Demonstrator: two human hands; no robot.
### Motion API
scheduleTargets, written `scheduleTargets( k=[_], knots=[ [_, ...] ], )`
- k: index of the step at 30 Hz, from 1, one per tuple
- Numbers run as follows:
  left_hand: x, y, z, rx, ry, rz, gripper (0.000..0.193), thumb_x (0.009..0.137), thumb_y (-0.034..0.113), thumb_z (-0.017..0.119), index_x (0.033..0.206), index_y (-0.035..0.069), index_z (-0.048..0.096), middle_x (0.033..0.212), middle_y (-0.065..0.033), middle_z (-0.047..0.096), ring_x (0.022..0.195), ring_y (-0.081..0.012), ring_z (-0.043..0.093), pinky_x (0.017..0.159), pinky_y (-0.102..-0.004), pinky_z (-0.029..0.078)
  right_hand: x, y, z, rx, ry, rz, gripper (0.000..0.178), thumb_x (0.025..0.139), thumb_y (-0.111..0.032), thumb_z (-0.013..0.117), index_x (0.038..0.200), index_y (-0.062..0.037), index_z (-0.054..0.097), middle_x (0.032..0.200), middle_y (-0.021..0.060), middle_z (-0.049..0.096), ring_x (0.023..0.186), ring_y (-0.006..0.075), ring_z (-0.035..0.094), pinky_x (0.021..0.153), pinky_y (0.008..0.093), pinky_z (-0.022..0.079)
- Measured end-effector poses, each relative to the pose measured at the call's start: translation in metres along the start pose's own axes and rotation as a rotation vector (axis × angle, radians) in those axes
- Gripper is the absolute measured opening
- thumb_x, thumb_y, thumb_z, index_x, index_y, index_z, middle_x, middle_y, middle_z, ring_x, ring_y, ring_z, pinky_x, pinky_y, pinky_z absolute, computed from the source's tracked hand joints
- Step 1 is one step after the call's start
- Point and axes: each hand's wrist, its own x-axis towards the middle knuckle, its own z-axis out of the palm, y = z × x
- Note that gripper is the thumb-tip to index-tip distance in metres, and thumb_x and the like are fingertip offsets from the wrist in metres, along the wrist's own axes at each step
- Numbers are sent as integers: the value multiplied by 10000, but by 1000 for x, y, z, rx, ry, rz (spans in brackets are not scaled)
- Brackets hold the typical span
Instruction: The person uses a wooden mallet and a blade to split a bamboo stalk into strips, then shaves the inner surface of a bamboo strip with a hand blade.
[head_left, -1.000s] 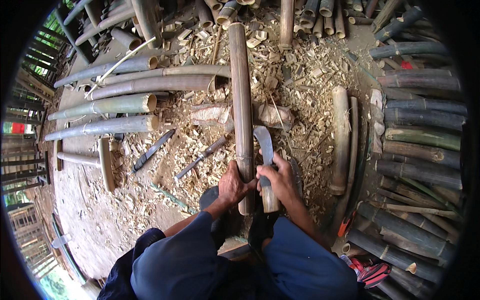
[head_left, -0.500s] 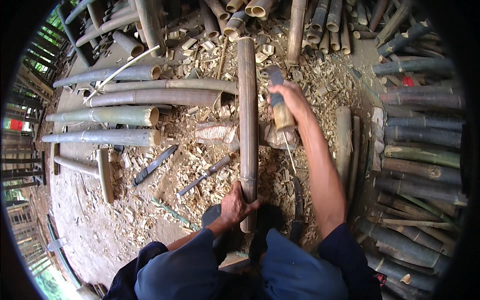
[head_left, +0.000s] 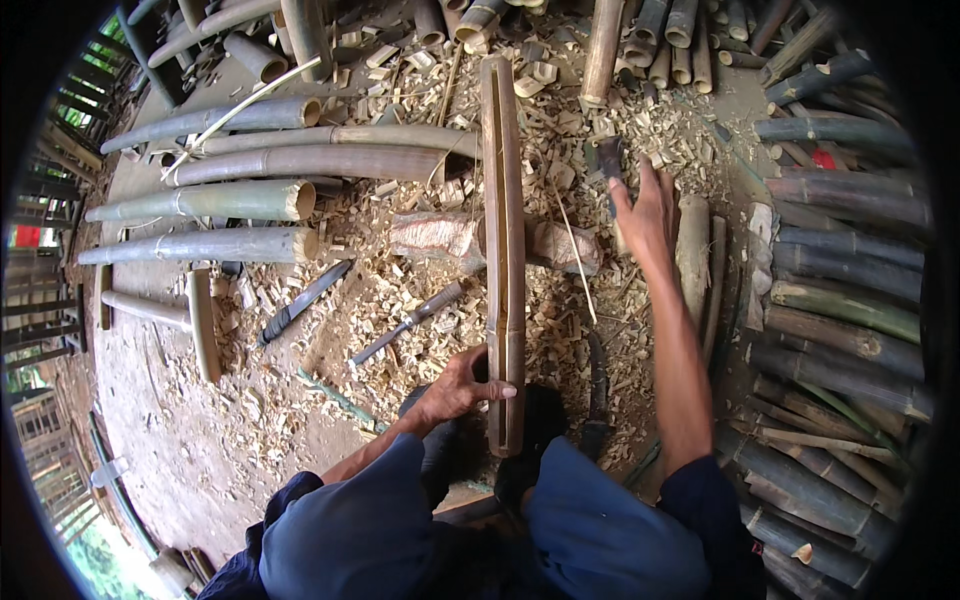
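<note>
A brown bamboo pole stands lengthwise in front of me, with a long narrow slot facing up. It crosses a rough log on the ground. My left hand is closed round the pole's near part, thumb across the slot. My right hand is to the right of the pole, fingers spread apart. Its thumb is at a short tool with a dark part and a pale wooden part, lying at the chips; whether they touch I cannot tell.
Wood chips cover the ground. A dark-handled knife and a chisel-like tool lie left; a curved dark blade lies right of the pole. Cut bamboo lengths lie left, and a bamboo stack lines the right side.
My right hand has moved right, away from the pole, and opened from its grip on the short tool. The pole has turned in my left hand, and its slot now shows.
</note>
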Motion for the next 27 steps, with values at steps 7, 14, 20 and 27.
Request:
scheduleTargets(
  k=[7,14,20,27],
  knots=[
    [-2,29,16,151,-84,91,732,771,298,908,1346,-12,580,1180,-147,691,1140,-238,624,1019,-389,473,-84,-61,-64,1092,-671,215,743,917,-591,681,1266,59,599,1084,210,691,1009,310,697,903,436,584],
    [0,24,24,205,-114,113,746,767,264,916,1359,-7,552,1206,-155,685,1158,-257,631,1032,-406,481,-93,-50,-90,1326,-576,159,504,861,-312,832,1143,67,655,1065,139,696,954,213,689,871,364,602],
    [-7,59,4,168,-103,173,1048,757,35,894,1590,1,259,1522,-183,447,1429,-284,416,1173,-435,395,-79,-72,-136,1540,-537,2,497,890,-250,812,1230,59,621,1102,137,696,999,187,686,895,347,591],
    [5,169,-16,-16,-13,280,820,805,149,887,1471,-28,443,1338,-180,615,1290,-294,586,1121,-466,480,2,-51,-112,1047,-350,-87,827,973,-666,544,1482,-20,458,1439,247,551,1254,379,614,1017,527,529]
  ],
)
